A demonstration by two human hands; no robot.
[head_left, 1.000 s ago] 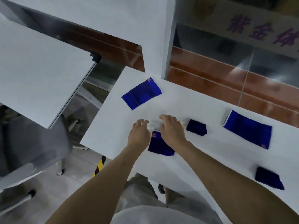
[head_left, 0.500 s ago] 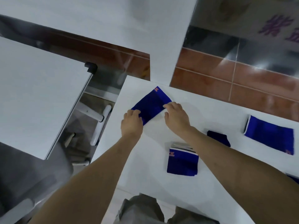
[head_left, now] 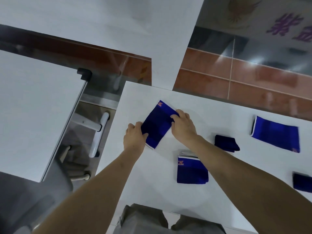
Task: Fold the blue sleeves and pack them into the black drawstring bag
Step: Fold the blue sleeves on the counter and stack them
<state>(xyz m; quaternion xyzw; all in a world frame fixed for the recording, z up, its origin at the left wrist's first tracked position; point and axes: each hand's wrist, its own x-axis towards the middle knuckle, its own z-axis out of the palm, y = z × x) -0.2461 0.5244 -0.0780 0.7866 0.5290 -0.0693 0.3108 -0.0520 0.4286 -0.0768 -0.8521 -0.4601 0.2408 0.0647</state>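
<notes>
A flat blue sleeve (head_left: 158, 123) with an orange logo lies tilted at the far left of the white table (head_left: 152, 183). My left hand (head_left: 134, 138) pinches its near left edge, and my right hand (head_left: 183, 126) grips its far right edge. A folded blue sleeve (head_left: 191, 169) rests nearer me, to the right of my right forearm. Another flat blue sleeve (head_left: 276, 133) lies at the right. A small dark folded bag (head_left: 227, 143) sits between them, and a second dark bag (head_left: 302, 183) is cut off at the right edge.
A second white table (head_left: 33, 112) stands to the left across a gap showing chair legs and floor. A white pillar (head_left: 168, 48) rises behind the table's far edge. Red floor tiles lie beyond.
My hands left the folded sleeve near me and moved up to the flat sleeve at the far left, taking hold of its edges. The view shifted left and closer.
</notes>
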